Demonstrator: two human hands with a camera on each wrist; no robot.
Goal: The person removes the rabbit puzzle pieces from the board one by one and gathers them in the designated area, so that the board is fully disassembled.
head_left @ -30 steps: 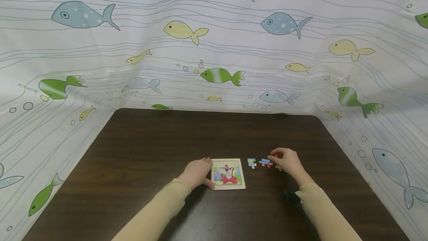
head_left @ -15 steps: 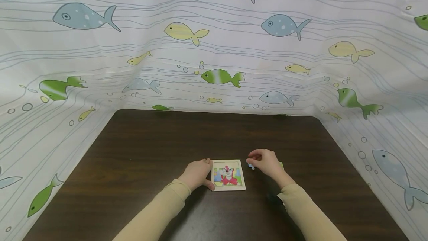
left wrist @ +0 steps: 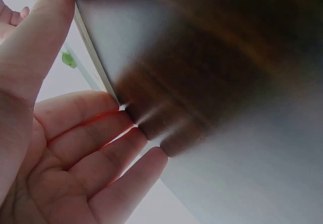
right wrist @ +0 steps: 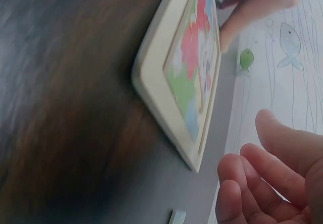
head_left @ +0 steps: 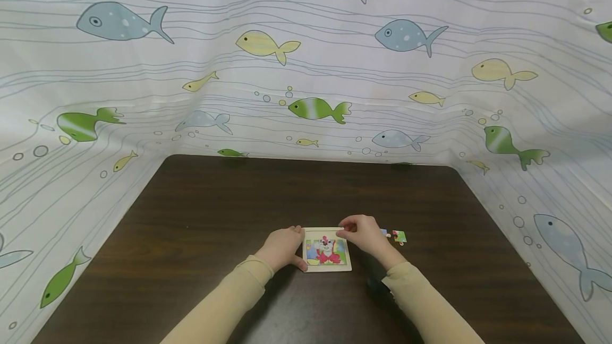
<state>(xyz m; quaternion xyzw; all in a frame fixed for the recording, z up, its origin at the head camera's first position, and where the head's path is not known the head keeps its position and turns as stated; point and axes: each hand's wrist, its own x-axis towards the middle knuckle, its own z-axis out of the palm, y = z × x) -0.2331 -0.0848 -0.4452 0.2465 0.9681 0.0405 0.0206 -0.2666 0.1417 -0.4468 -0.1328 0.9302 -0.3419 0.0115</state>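
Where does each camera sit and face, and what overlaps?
Head: on the head, facing forward and down at table and puzzle frame; left hand, right hand, sleeves.
Left wrist: worn there, facing table and the frame's edge; left hand shows large.
Right wrist: worn there, facing across the frame; right hand near, left beyond.
Head and right wrist share the fish cloth.

Puzzle frame [head_left: 327, 268] on tbl [head_left: 239, 200], loose pcs [head_left: 399, 237] to its R, sheet [head_left: 268, 76] behind tbl.

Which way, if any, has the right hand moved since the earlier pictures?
Yes: in the head view, the right hand has moved left, from the rightmost piece to the far right corner of the frame, which has stayed put.
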